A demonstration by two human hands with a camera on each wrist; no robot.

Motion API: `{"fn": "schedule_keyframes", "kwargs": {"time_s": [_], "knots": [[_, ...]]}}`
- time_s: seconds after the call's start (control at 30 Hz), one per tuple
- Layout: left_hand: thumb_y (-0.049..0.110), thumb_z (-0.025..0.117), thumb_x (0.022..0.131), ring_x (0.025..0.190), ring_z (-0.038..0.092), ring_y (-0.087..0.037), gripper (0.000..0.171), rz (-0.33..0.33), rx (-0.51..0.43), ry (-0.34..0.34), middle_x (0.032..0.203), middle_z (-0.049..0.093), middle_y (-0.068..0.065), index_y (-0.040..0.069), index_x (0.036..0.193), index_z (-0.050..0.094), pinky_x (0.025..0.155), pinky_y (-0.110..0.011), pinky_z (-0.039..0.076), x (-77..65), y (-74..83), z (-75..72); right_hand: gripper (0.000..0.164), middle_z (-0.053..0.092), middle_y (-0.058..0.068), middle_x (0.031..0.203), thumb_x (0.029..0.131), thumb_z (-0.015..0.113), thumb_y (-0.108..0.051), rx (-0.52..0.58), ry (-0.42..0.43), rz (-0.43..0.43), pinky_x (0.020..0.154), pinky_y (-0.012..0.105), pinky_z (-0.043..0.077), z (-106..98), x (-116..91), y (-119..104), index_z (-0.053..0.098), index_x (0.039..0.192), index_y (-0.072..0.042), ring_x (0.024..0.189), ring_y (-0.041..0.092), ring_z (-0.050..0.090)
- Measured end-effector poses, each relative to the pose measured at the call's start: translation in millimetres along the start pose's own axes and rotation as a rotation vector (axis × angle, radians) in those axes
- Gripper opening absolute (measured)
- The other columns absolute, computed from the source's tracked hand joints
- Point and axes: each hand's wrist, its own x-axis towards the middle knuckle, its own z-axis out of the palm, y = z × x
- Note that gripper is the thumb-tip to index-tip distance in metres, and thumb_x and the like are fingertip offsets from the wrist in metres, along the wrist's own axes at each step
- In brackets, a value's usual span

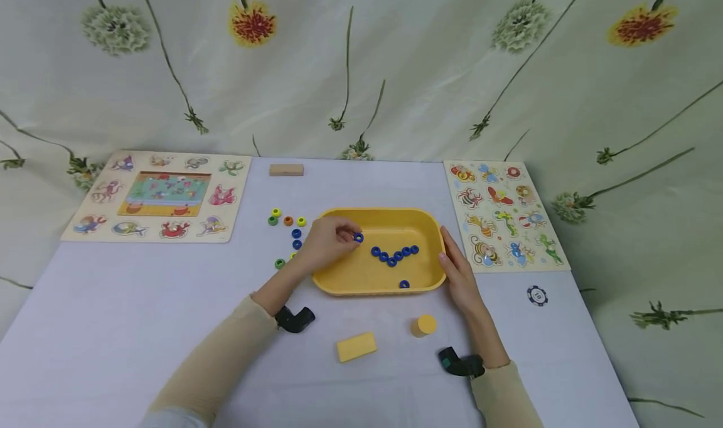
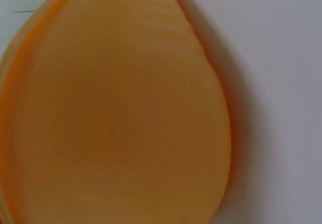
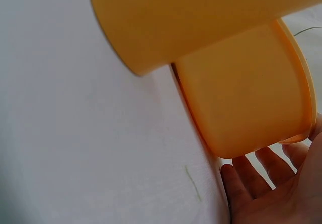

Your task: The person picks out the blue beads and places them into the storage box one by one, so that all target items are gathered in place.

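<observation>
My left hand [image 1: 327, 243] pinches a blue ring bead [image 1: 358, 237] over the left part of a yellow tray [image 1: 378, 210]. Inside the tray, several blue ring beads [image 1: 391, 262] form a V-like line, and a single blue bead [image 1: 404, 284] lies by the near wall. At the tray's right end, my right hand [image 1: 460, 277] holds it, thumb at the rim and fingers along the outside. The right wrist view shows those fingers [image 3: 274, 168] against the outer wall. Only the tray's yellow outside [image 2: 121, 108] fills the left wrist view; the left hand is hidden there.
Loose green, yellow, orange and blue beads [image 1: 296, 233] lie left of the tray. A yellow block [image 1: 356, 347] and yellow cylinder [image 1: 423, 325] stand in front; a wooden block [image 1: 286, 170] lies behind. Picture boards [image 1: 240, 183] [image 1: 556, 262] flank the tray, with a chip [image 1: 537, 295] at right.
</observation>
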Motion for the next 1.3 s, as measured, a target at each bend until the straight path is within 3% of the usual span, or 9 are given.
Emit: {"fn": "schedule_keyframes", "kwargs": {"time_s": [0.23, 0.37, 0.53, 0.73, 0.9, 1.0, 1.1, 1.2, 1.3], "knots": [[0.009, 0.069, 0.071, 0.068, 0.056, -0.010, 0.013, 0.007, 0.163, -0.080, 0.074, 0.061, 0.001, 0.010, 0.083, 0.065, 0.062, -0.020, 0.047, 17.8, -1.8, 19.7, 0.047, 0.021, 0.003, 0.147, 0.095, 0.033, -0.009, -0.009, -0.004, -0.005, 0.109, 0.036, 0.013, 0.5, 2.2, -0.4, 0.023, 0.141, -0.010, 0.135, 0.014, 0.015], [0.010, 0.070, 0.071, 0.069, 0.054, -0.010, 0.012, -0.018, 0.205, -0.127, 0.074, 0.060, 0.002, 0.011, 0.081, 0.064, 0.063, -0.021, 0.046, 23.1, -4.4, 25.8, 0.047, 0.022, 0.001, 0.147, 0.095, 0.033, -0.010, -0.008, 0.000, 0.005, 0.110, 0.037, 0.013, 0.6, 2.4, 0.0, 0.023, 0.141, -0.012, 0.135, 0.012, 0.016], [0.006, 0.070, 0.069, 0.070, 0.055, -0.012, 0.014, -0.025, 0.180, -0.167, 0.076, 0.061, -0.001, 0.007, 0.082, 0.064, 0.064, -0.021, 0.047, 26.9, -1.6, 30.5, 0.047, 0.022, 0.000, 0.147, 0.095, 0.033, -0.010, -0.013, 0.007, 0.016, 0.110, 0.037, 0.013, 0.0, 2.1, 0.5, 0.023, 0.141, -0.013, 0.135, 0.012, 0.015], [0.006, 0.069, 0.070, 0.073, 0.054, -0.012, 0.022, -0.039, 0.162, -0.181, 0.082, 0.061, -0.001, 0.007, 0.092, 0.064, 0.067, -0.022, 0.047, 21.8, 1.4, 31.5, 0.047, 0.020, 0.002, 0.147, 0.095, 0.033, -0.009, -0.008, 0.000, 0.014, 0.109, 0.038, 0.013, 1.6, 1.2, 0.5, 0.023, 0.141, -0.011, 0.135, 0.013, 0.014], [0.014, 0.069, 0.075, 0.075, 0.053, -0.011, 0.027, 0.082, 0.132, -0.073, 0.094, 0.062, -0.003, 0.008, 0.101, 0.063, 0.067, -0.024, 0.046, -2.1, 7.4, 19.3, 0.047, 0.020, 0.001, 0.147, 0.095, 0.033, -0.010, -0.005, -0.010, 0.017, 0.109, 0.037, 0.013, 3.5, 0.3, 0.2, 0.022, 0.141, -0.011, 0.135, 0.014, 0.015], [0.018, 0.069, 0.076, 0.079, 0.054, -0.012, 0.028, 0.187, 0.067, 0.041, 0.098, 0.061, -0.004, 0.009, 0.102, 0.063, 0.068, -0.026, 0.049, -19.4, 10.2, 1.2, 0.047, 0.021, 0.000, 0.147, 0.095, 0.033, -0.010, -0.010, -0.003, 0.018, 0.109, 0.037, 0.013, 3.6, 0.5, 0.0, 0.023, 0.141, -0.012, 0.135, 0.013, 0.015], [0.018, 0.069, 0.076, 0.083, 0.056, -0.015, 0.027, 0.248, -0.046, 0.182, 0.097, 0.061, -0.005, 0.008, 0.101, 0.064, 0.069, -0.030, 0.051, -32.9, 5.2, -22.2, 0.046, 0.021, 0.000, 0.147, 0.095, 0.033, -0.011, -0.017, 0.005, 0.015, 0.110, 0.036, 0.013, 2.8, 1.2, -0.1, 0.023, 0.141, -0.013, 0.135, 0.012, 0.015], [0.019, 0.069, 0.076, 0.086, 0.055, -0.015, 0.026, 0.249, -0.130, 0.313, 0.096, 0.060, -0.004, 0.008, 0.100, 0.064, 0.072, -0.029, 0.050, -41.4, -12.3, -42.4, 0.046, 0.021, 0.000, 0.147, 0.095, 0.033, -0.011, -0.015, 0.008, 0.013, 0.110, 0.036, 0.013, 2.1, 1.3, 0.0, 0.023, 0.141, -0.013, 0.135, 0.012, 0.015], [0.020, 0.068, 0.077, 0.087, 0.053, -0.012, 0.026, 0.187, -0.170, 0.392, 0.096, 0.059, -0.002, 0.009, 0.101, 0.064, 0.073, -0.021, 0.049, -46.1, -36.8, -54.2, 0.047, 0.021, 0.000, 0.147, 0.095, 0.032, -0.011, -0.015, 0.005, 0.019, 0.110, 0.036, 0.013, 1.6, 0.8, 0.3, 0.022, 0.141, -0.012, 0.135, 0.012, 0.015]]}}
